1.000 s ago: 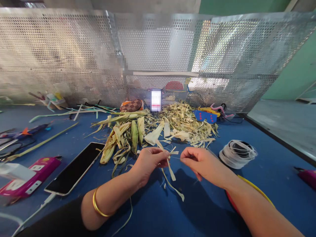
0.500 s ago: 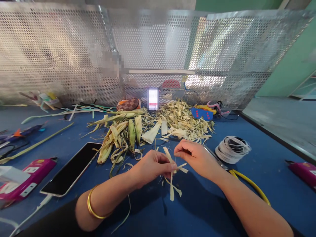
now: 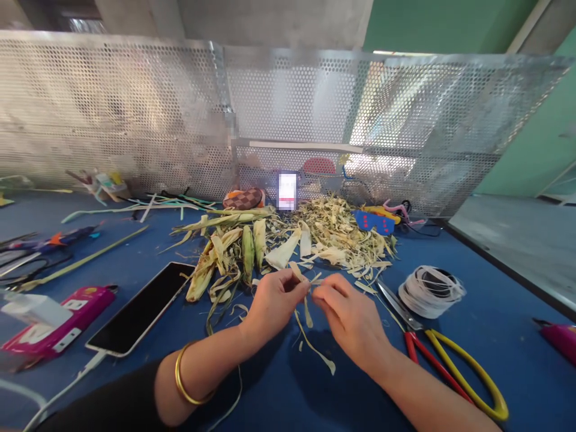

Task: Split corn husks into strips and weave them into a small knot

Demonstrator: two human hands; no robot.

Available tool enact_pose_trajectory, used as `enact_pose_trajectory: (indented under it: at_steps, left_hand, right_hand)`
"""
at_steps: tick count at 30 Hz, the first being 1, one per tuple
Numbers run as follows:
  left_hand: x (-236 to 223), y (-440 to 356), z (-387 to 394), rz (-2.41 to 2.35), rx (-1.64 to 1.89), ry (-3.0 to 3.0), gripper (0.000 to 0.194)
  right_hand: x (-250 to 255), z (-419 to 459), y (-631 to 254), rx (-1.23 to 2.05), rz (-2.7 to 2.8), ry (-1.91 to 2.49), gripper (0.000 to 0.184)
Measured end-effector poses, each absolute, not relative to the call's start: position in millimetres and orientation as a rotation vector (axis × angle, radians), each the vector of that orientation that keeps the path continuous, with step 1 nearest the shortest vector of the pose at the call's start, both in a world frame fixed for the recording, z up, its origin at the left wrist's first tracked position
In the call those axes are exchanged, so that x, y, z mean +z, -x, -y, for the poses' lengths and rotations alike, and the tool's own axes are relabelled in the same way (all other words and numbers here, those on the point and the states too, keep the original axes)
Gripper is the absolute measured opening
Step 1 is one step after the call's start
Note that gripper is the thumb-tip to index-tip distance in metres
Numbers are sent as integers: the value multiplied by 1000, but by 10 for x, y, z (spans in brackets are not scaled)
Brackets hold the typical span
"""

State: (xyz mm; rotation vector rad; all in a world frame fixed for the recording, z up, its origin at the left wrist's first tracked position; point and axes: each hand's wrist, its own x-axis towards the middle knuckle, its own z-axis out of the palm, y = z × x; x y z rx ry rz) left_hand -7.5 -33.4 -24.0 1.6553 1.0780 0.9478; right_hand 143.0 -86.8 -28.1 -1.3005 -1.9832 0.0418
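Between the thumb and fingers of my left hand [image 3: 272, 303] several pale strips of corn husk [image 3: 308, 315] are pinched where they cross. A long thin strip hangs below, curling at its end. My right hand [image 3: 353, 318] is closed close beside it, fingertips pressed at a short husk end that reaches over from the left hand; its exact grip is partly hidden. Behind the hands lie whole corn husks [image 3: 247, 255] and a heap of shredded husk [image 3: 346, 234]. Scissors [image 3: 432, 336] with one red and one yellow handle lie right of my right forearm.
A coil of white cord [image 3: 432, 291] sits to the right. On the left are a phone [image 3: 141, 309] with a cable and a magenta power strip [image 3: 67, 321]. Blue glasses-shaped item [image 3: 373, 222] lies by the heap. A perforated metal screen [image 3: 288, 90] borders the table's back.
My right hand has come down from above the strips to the husk end beside my left fingers. The hanging strips have shifted. The view has tilted upward, showing more of the scissors.
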Motion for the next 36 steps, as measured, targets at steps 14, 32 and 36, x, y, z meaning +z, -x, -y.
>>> enact_pose_trajectory:
  at_steps: [14, 32, 36]
  left_hand:
    - [-165, 54, 417, -844, 653, -1409, 24]
    - [-57, 111, 419, -652, 540, -1329, 18]
    - [-34, 108, 403, -648, 738, -1314, 18]
  right_hand:
    - [-280, 820, -1493, 60, 1940, 1415, 15]
    - [-156, 716, -1589, 1468, 1415, 1262, 17]
    - [-180, 715, -1556, 1448, 1345, 1170, 20]
